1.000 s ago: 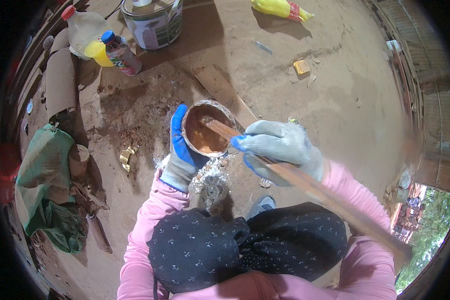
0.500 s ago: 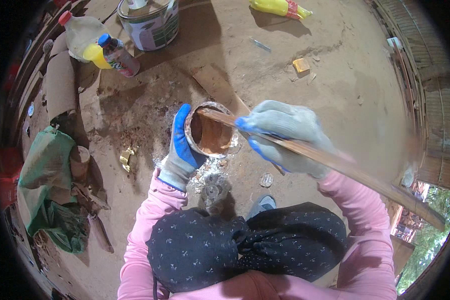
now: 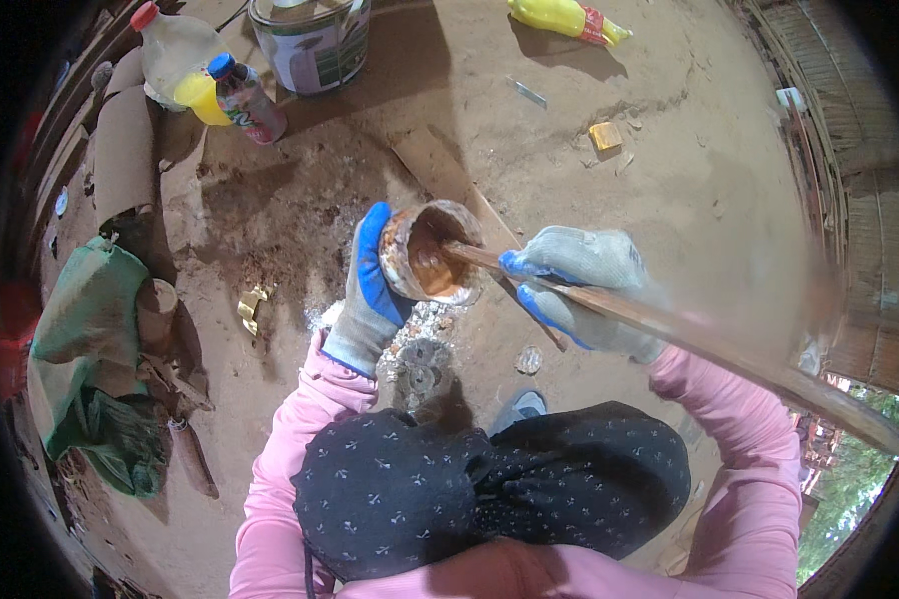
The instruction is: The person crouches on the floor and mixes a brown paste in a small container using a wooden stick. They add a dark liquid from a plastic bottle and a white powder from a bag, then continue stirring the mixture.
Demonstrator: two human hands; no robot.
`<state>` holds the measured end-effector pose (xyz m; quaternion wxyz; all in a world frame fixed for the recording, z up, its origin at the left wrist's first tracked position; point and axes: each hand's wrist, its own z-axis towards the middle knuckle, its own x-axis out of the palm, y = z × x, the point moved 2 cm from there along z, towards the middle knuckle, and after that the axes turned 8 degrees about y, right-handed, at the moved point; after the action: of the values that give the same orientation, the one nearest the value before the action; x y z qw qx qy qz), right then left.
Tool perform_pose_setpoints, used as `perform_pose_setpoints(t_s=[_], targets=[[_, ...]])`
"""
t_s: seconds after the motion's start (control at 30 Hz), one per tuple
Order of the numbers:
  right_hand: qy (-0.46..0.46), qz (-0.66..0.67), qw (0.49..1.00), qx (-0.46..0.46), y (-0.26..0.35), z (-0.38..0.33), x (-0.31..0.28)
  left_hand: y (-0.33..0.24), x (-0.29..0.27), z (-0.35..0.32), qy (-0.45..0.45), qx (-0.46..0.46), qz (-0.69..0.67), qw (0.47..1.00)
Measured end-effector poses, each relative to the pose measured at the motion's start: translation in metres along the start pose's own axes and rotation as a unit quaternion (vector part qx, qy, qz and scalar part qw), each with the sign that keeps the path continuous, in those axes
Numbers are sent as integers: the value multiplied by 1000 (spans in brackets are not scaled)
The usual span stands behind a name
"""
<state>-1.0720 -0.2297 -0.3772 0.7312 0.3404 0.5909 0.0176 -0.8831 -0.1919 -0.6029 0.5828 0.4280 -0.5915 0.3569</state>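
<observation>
Above my knees, my left hand [image 3: 366, 304], in a grey and blue work glove, is closed around the side of a small round pot [image 3: 398, 258]. The pot is crusted white and brown outside, tilted with its mouth toward the right, and coated with a wet-looking brown substance inside. My right hand [image 3: 581, 285], gloved the same way, grips a long wooden stick [image 3: 709, 341]. One end of the stick reaches into the pot; the other extends past my right forearm.
At the far left stand a large bucket [image 3: 315, 55], a clear jug [image 3: 175, 50] and a blue-capped bottle [image 3: 255, 112]. A yellow bottle [image 3: 559, 18] lies far off. Beneath the pot, a flat board [image 3: 440, 170] rests on the dirt ground. Green cloth [image 3: 85, 319] lies at left.
The pot has shifted slightly right and tilted more to the right. The stick's inner end has moved from the pot's upper rim toward its middle, and my right hand has moved slightly right.
</observation>
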Motion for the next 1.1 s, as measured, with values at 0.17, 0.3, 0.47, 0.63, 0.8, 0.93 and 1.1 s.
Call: perform_pose_setpoints(t_s=[0.17,0.3,0.47,0.63,0.8,0.93,1.1], targets=[[-25,318,921,224,3,0,2,4,11,-4,55,68,101,991],[-33,35,998,33,-7,15,-3,9,21,-4,-30,73,150,986],[12,100,992,74,-6,9,5,6,21,-5,-125,162,314,927],[-38,53,993,97,-10,27,-8,4,8,2,-104,49,85,990],[39,106,988,104,-3,16,-2,6,0,0,-124,88,177,973],[-13,184,968,170,-15,8,-6,4,-1,8,-146,84,104,980],[-48,115,985,116,-8,22,-10,5,3,2,-98,58,76,991]])
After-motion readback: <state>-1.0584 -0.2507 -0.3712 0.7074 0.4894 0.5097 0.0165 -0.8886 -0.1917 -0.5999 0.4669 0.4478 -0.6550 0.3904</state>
